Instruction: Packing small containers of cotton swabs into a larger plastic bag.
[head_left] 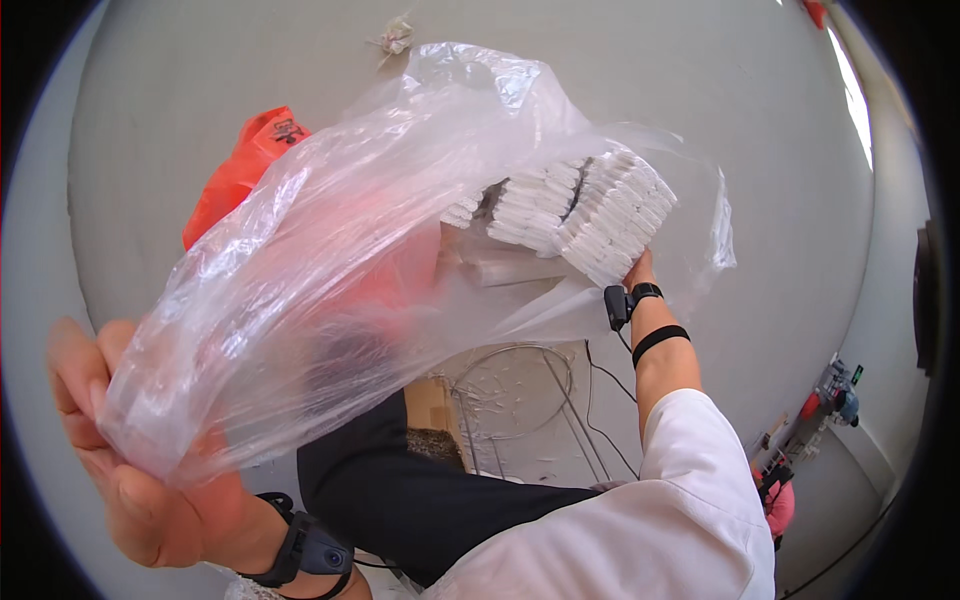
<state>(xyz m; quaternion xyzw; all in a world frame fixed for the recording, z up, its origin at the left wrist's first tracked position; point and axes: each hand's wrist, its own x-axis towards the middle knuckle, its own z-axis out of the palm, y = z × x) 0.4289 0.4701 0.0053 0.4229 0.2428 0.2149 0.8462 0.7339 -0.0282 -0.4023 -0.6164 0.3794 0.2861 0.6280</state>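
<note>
A large clear plastic bag (pixel 480 110) stretches across the view, slack and wrinkled. My left hand (pixel 165 500) pinches its gathered edge at the lower left, fingers curled round the film. Toward the right, neat rows of white folded pieces (pixel 615 215) are packed side by side, with film partly over them. My right hand (pixel 641 268) grips the near right corner of this bundle; most of its fingers are hidden behind it. Whether the bundle is wholly inside the bag I cannot tell. A red plastic bag (pixel 235 180) lies beyond the clear one and shows through it.
A crumpled scrap (pixel 397 36) lies on the grey floor at the far side. Near my legs are a round metal frame (pixel 512 348) and an open cardboard box (pixel 427 405) with dark contents. A thin black cable (pixel 605 432) hangs by my right arm. Assorted gear (pixel 835 390) stands at the right.
</note>
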